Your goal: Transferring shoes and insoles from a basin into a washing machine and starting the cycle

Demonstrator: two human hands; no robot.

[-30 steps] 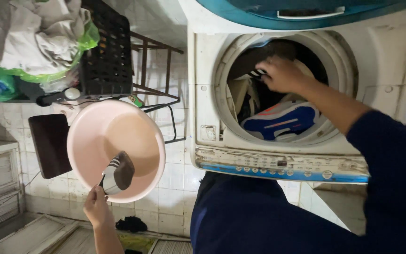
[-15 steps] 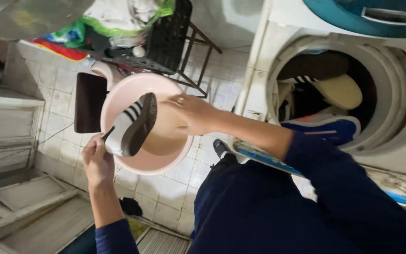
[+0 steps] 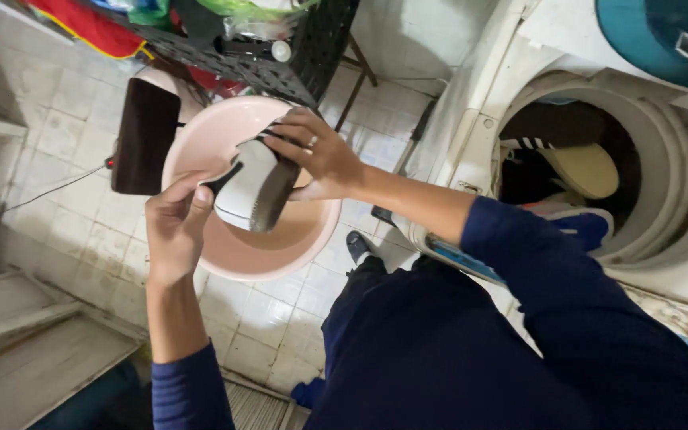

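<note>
The person is holding a white sneaker (image 3: 255, 187) with black stripes over a pink plastic basin (image 3: 236, 259), and both hands are on it at once. The left hand (image 3: 175, 227) is gripping the shoe from below and from the person's own left, its thumb and fingers curled around the near end, where a dark trim edge is showing. The right hand (image 3: 316, 155) is reaching in from the other side, its fingers draped over the top of the upper end, a ring showing on one finger; its forearm is running back toward the open drum of the top-loading washing machine (image 3: 662, 231). The sneaker's long axis is lying tilted, running from the lower left by the left hand up toward the right hand, so each hand is holding one end and neither is clearly nearer to the middle. The shoe is hanging just above the hollow of the basin, apart from its floor as far as the view shows, and the basin itself is standing on the pale tiled floor (image 3: 65, 103) directly under both hands. Inside the drum, well apart from the hands, more shoes are lying, among them a tan sole (image 3: 587, 169) turned upward and a blue and white shoe (image 3: 579, 223) near the rim. A black plastic crate (image 3: 312, 48) on a metal stand is sitting just beyond the basin.
</note>
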